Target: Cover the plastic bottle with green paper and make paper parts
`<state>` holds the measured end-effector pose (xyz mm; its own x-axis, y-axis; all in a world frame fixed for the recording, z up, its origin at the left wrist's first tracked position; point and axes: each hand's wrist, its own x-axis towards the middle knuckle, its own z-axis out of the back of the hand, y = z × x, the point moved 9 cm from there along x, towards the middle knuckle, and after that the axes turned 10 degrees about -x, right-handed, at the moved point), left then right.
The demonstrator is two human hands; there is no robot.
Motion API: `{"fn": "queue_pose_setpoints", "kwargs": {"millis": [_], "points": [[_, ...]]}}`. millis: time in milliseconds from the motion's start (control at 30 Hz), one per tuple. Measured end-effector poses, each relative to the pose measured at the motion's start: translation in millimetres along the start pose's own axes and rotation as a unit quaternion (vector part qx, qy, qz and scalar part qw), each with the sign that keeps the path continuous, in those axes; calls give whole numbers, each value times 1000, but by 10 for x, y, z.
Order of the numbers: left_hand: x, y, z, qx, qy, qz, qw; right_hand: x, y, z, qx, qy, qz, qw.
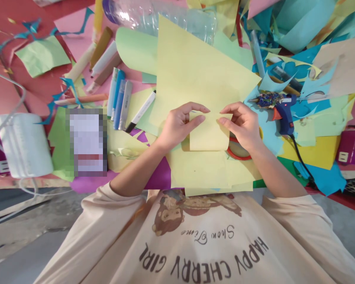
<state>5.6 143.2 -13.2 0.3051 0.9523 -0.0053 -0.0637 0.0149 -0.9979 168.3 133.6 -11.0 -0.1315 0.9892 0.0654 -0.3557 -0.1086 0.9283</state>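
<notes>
Left grip (205, 114): thumb and fingertip nearly closed on curled pale-yellow rectangular paper (210, 136) | right grip (220, 115): likewise, opposite corner | risk: uneven pull could crease the sheet between grips

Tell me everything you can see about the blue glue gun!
The glue gun is dark blue and looks plastic, with an orange trigger and a tiny red light. Its front looks lumpy, speckled with many colours. A black cord leaves the handle's end. It lies on its side on blue paper scraps, nozzle pointing left. The right hand is nearby, not touching it.
</notes>
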Motion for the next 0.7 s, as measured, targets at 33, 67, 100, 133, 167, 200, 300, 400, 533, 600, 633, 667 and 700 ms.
{"fn": "queue_pose_setpoints", "kwargs": {"millis": [33,67,100,133,167,200,300,400,533,600,633,667,700], "points": [[-1,3,1,3,0,-2,1000,0,0,3,2,-1,0,1000],[-3,4,4,5,-1,-5,1000,-1,1,6,3,-2,0,1000],[-5,6,5,8,-1,-6,1000,0,4,6,4,-2,1,1000],[-6,6,5,9,-1,-7,1000,0,6,7,6,-2,2,1000],[-8,6,4,10,-1,-6,1000,0,9,7,7,-3,2,1000],[-9,6,3,11,-1,-5,1000,1,10,7,7,-3,3,1000],[-12,-4,3,21,-2,-3,1000,1,4,11,6,-5,2,1000],[-13,-13,4,25,-3,-3,1000,0,-7,12,8,-5,-2,1000],[-14,-7,0,21,-3,4,1000,0,0,15,16,-6,-2,1000],[-15,-1,4,22,-5,7,1000,2,6,14,20,-6,-1,1000],[-16,1,8,23,-7,9,1000,2,6,12,19,-5,-1,1000],[-17,1,12,23,-9,9,1000,3,5,9,16,-3,-2,1000],[-17,2,14,25,-10,9,1000,3,2,6,12,-2,-3,1000]]}}
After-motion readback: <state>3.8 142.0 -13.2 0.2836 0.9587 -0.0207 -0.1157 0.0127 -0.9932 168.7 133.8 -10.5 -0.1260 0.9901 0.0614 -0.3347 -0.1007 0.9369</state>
